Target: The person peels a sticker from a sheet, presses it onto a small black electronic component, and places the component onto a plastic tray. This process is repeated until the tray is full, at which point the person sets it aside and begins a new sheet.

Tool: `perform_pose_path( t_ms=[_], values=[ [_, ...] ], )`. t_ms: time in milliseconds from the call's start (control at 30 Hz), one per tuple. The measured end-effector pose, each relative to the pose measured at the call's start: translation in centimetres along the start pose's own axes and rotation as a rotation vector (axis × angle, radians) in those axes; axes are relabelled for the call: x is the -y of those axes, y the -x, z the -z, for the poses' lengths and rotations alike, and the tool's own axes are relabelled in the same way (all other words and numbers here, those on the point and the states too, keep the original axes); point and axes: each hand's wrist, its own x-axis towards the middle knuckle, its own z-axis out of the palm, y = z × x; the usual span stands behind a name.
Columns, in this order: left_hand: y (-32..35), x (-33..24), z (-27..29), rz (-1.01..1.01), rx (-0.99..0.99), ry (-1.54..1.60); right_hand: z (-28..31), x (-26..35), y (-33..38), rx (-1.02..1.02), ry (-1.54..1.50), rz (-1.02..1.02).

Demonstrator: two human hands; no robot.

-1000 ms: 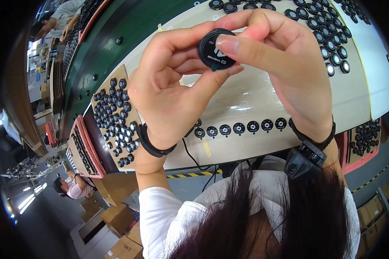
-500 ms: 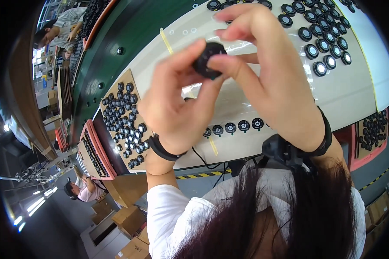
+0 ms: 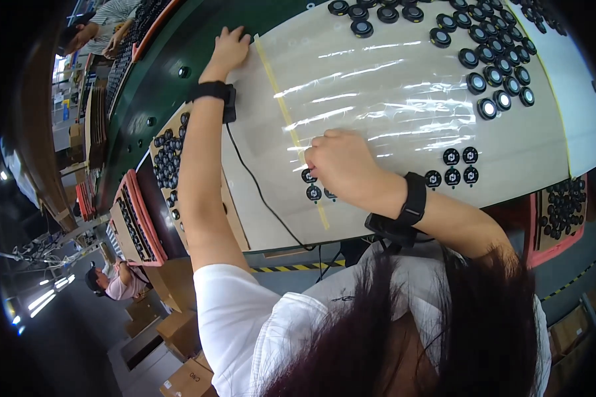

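Note:
My right hand (image 3: 341, 165) is curled knuckles-up on a white work surface covered with clear film (image 3: 391, 99). Its fingertips are closed on a small black disc (image 3: 309, 176) at the left end of a short row of such discs (image 3: 451, 175); two more lie just below the hand. My left hand (image 3: 228, 47) is stretched far out to the upper left and lies flat, fingers apart, on the film's far corner, holding nothing. Both wrists wear black bands, and a thin black cable (image 3: 265, 198) runs from the left one.
Several larger black round parts (image 3: 496, 66) cover the surface's upper right. A cardboard tray of black discs (image 3: 169, 155) sits left of my left arm, and a red tray (image 3: 563, 208) at the right edge. Other people work at upper left (image 3: 99, 26) and lower left (image 3: 112, 281).
Both hands held one black disc up near the camera. Now they have parted: the left reached to the film's far corner, the right dropped to the row of discs.

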Motion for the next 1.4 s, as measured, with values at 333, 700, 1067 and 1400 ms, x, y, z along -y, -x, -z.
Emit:
perform_pose_path(
  t_ms=[333,700,1067,1400],
  values=[
    [1.3,-15.0,12.6,-0.079,0.890,0.241,2.7,-0.1,-0.9,0.285,-0.350,-0.134],
    [-3.9,-20.9,9.2,-0.024,0.368,0.275,8.9,-2.4,2.5,0.499,-1.127,-0.029],
    [-2.5,-19.9,13.0,0.404,0.884,1.708,16.0,-5.6,6.0,-0.357,-0.874,-0.165],
    [0.5,-22.6,21.8,0.349,0.473,1.664,16.2,-3.3,3.1,-0.350,-1.041,-0.074]
  ],
)
